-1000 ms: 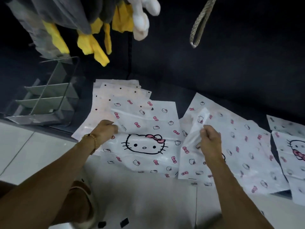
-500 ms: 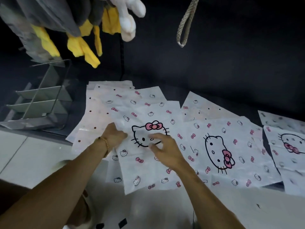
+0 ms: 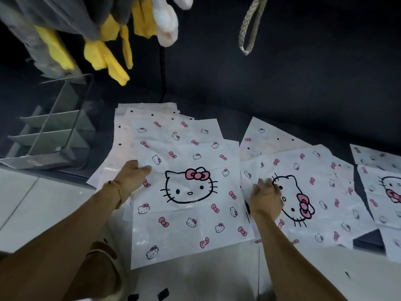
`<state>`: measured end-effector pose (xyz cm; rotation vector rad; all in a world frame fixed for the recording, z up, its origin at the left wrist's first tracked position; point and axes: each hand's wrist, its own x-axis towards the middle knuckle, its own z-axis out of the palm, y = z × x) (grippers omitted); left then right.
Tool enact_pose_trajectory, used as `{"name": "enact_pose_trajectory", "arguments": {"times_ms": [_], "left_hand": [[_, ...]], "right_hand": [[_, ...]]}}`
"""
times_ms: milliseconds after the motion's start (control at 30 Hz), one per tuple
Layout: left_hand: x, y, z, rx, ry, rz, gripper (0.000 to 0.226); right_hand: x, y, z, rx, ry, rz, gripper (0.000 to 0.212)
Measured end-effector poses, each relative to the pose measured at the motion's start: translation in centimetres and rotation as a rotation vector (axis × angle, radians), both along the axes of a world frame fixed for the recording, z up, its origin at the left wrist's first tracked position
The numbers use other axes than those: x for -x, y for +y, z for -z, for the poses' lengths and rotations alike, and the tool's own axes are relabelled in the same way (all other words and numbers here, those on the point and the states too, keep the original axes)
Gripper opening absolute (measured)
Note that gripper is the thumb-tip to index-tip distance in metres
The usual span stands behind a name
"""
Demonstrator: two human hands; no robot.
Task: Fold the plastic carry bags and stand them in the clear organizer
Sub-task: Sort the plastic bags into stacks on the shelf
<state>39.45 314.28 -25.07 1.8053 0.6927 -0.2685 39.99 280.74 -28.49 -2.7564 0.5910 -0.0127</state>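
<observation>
The left hand (image 3: 132,177) lies flat and open on the left edge of a white plastic carry bag (image 3: 188,205) printed with a large cat face, a pink bow and small bows; a beaded bracelet (image 3: 117,189) circles its wrist. The right hand (image 3: 265,202) rests at the bag's 3 o'clock side, fingers spread and loose, pressing on the neighbouring bag (image 3: 312,192), whose cat face is turned sideways. Neither hand grips anything.

The centre bag lies unfolded and flat, overlapping a stack of similar bags (image 3: 152,118) that fans out toward 12 o'clock. At 3 o'clock, well apart, more printed bags (image 3: 382,183) lie at the frame's edge. All of them sit half on a dark mat (image 3: 303,101) and half on the pale tiled floor (image 3: 32,203).

At 10 o'clock the clear organizer (image 3: 54,131) stands on the mat with slanted dividers, no bags in it. Above it, at 11 o'clock, yellow and grey cloths (image 3: 104,53) hang, with a white plush piece (image 3: 167,27) beside them and a braided rope loop (image 3: 249,27) at 1 o'clock.
</observation>
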Motion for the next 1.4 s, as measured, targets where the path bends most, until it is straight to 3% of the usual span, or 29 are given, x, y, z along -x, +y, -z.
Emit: {"name": "enact_pose_trajectory", "arguments": {"times_ms": [100, 233, 433, 500, 600, 667, 767, 800, 900, 967, 1067, 1200, 1333, 1400], "left_hand": [[-0.2, 0.3, -0.5, 0.019, 0.006, 0.016, 0.011], [-0.4, -0.8, -1.2, 0.026, 0.039, 0.021, 0.008], [0.0, -2.6, -1.9, 0.21, 0.074, -0.039, 0.023], [0.2, -3.2, -2.2, 0.366, 0.085, -0.123, 0.036], [0.5, -3.5, -3.0, 0.639, 0.102, -0.062, 0.051], [0.6, -3.8, -3.2, 0.552, 0.12, 0.002, 0.053], [0.7, -4.3, -1.8, 0.201, 0.065, 0.092, 0.035], [0.8, -4.4, -1.4, 0.154, 0.058, 0.11, 0.036], [1.3, -3.8, -1.1, 0.156, 0.075, 0.167, 0.046], [1.7, -3.2, -0.9, 0.152, 0.083, 0.178, 0.05], [2.4, -2.6, -0.4, 0.186, 0.071, 0.166, 0.049], [3.2, -2.5, 0.0, 0.265, 0.045, 0.138, 0.049], [3.3, -3.3, -0.9, 0.304, 0.016, 0.185, 0.048], [3.0, -4.1, -2.0, 0.312, -0.006, 0.209, 0.047]], "right_hand": [[0.0, -1.3, -1.0, -0.211, -0.043, 0.029, 0.029], [-0.1, -2.8, -5.1, -0.718, -0.15, 0.089, 0.031], [0.2, 1.1, -11.1, -0.722, 0.015, -0.45, 0.028], [0.9, 4.5, -11.0, -0.722, 0.148, -0.614, 0.024], [2.6, 8.3, -9.0, -0.598, 0.344, -0.805, 0.027], [3.7, 9.3, -7.6, -0.602, 0.428, -0.836, 0.026], [4.3, 8.7, -6.3, -0.699, 0.537, -0.76, 0.026], [4.1, 8.1, -6.3, -0.74, 0.486, -0.672, 0.029], [2.3, 5.1, -6.2, -0.568, 0.09, -0.198, 0.051], [1.3, 3.2, -5.9, -0.411, 0.116, 0.029, 0.069], [0.6, 2.4, -4.8, -0.398, 0.302, 0.096, 0.081], [-0.2, 2.8, -4.1, -0.623, 0.347, 0.232, 0.074], [-0.7, 2.1, -4.6, -0.907, 0.382, 0.226, 0.033], [-0.4, 1.6, -5.0, -0.903, 0.392, 0.156, 0.029]]}}
